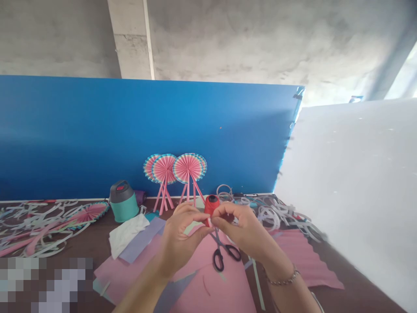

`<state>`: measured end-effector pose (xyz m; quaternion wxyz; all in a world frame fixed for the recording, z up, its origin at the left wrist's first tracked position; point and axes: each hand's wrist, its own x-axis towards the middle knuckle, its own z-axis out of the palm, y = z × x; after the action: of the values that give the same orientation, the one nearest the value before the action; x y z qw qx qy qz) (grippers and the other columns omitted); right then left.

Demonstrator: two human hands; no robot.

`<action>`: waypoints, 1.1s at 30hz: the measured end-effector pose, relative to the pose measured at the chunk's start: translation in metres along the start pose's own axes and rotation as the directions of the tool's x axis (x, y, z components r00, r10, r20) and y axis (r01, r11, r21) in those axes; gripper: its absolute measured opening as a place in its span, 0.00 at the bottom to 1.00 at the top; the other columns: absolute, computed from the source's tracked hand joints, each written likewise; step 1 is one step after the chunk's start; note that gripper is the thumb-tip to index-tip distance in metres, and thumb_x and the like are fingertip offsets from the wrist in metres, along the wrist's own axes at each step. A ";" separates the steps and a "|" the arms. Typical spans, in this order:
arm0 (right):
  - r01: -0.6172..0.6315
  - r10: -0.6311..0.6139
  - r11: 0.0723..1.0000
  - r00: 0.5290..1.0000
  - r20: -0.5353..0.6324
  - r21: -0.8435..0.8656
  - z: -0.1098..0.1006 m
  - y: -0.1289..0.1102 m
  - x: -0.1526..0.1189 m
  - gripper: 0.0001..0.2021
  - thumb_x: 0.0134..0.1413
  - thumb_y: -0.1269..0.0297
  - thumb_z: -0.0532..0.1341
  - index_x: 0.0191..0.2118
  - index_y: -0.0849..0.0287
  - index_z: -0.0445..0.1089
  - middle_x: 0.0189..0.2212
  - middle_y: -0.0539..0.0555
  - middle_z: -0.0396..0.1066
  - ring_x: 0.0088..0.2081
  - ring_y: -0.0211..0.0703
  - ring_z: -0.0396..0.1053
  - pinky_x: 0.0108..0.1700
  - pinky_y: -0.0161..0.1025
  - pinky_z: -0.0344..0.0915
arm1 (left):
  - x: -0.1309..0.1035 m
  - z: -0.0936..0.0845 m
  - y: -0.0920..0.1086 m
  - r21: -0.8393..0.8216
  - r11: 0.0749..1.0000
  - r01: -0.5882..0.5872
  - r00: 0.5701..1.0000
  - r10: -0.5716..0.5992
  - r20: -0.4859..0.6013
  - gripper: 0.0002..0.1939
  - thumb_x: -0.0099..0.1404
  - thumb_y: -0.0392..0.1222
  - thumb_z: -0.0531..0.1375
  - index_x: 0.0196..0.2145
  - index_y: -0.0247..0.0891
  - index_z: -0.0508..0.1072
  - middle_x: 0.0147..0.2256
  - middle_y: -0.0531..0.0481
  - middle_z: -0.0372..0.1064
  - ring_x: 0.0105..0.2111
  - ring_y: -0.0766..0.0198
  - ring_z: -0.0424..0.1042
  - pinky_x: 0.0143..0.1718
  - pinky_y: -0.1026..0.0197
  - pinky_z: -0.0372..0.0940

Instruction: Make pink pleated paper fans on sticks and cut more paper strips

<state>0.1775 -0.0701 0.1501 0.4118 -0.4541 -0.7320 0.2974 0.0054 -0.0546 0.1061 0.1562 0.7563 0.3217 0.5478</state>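
Observation:
My left hand (pixel 184 234) and my right hand (pixel 239 228) meet fingertip to fingertip near the middle of the view. Both pinch a small whitish-pink piece (pixel 209 221), mostly hidden by the fingers. Just behind them stands a red spool (pixel 212 202) with a dark top. Below the hands, scissors with black handles (pixel 218 260) lie on pink paper (pixel 213 291). A bracelet is around my right wrist.
Pink pleated fans (pixel 165 168) lean against a blue panel (pixel 97 130). A teal container (pixel 124 208) and white cloth (pixel 127 234) are left of centre. Paper strips (pixel 270 217) pile up at both sides. Wavy pink paper (pixel 302 256) lies right; a white panel (pixel 365 195) stands beyond.

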 end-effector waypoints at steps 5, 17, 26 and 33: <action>0.007 -0.007 1.000 1.000 0.022 0.016 -0.003 0.002 0.000 0.06 0.51 0.63 0.60 0.27 0.57 0.72 0.27 0.49 0.71 0.30 0.38 0.65 0.33 0.36 0.62 | 0.000 -0.001 0.001 -0.002 1.000 -0.003 1.000 0.003 0.003 0.06 0.57 0.41 0.64 0.35 0.43 0.76 0.30 0.50 0.72 0.37 0.60 0.69 0.46 0.56 0.61; 0.079 -0.079 0.997 0.997 0.015 0.009 0.000 -0.001 -0.002 0.06 0.53 0.66 0.59 0.27 0.57 0.70 0.30 0.50 0.68 0.35 0.39 0.65 0.39 0.37 0.62 | 0.003 -0.003 0.001 0.076 0.994 -0.072 0.997 0.072 0.007 0.05 0.58 0.41 0.64 0.34 0.43 0.76 0.29 0.52 0.72 0.35 0.62 0.69 0.46 0.55 0.60; 0.123 -0.122 0.991 0.992 0.032 -0.054 0.004 0.001 -0.004 0.09 0.59 0.67 0.54 0.27 0.57 0.64 0.35 0.51 0.64 0.38 0.39 0.64 0.37 0.36 0.60 | 0.002 -0.001 0.000 0.076 0.994 -0.079 0.997 0.080 -0.008 0.05 0.58 0.41 0.64 0.35 0.42 0.76 0.30 0.53 0.73 0.35 0.62 0.69 0.45 0.57 0.61; 0.121 -0.121 0.992 0.993 0.012 -0.043 0.005 0.003 -0.003 0.09 0.60 0.66 0.52 0.27 0.57 0.62 0.34 0.51 0.64 0.36 0.39 0.63 0.39 0.37 0.61 | 0.003 -0.002 -0.001 0.071 0.996 -0.061 0.998 0.062 -0.009 0.06 0.58 0.42 0.64 0.35 0.43 0.76 0.30 0.52 0.73 0.36 0.62 0.68 0.44 0.57 0.61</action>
<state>0.1753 -0.0722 0.1447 0.4155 -0.4164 -0.7665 0.2578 0.0038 -0.0526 0.1083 0.1107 0.7678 0.3185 0.5447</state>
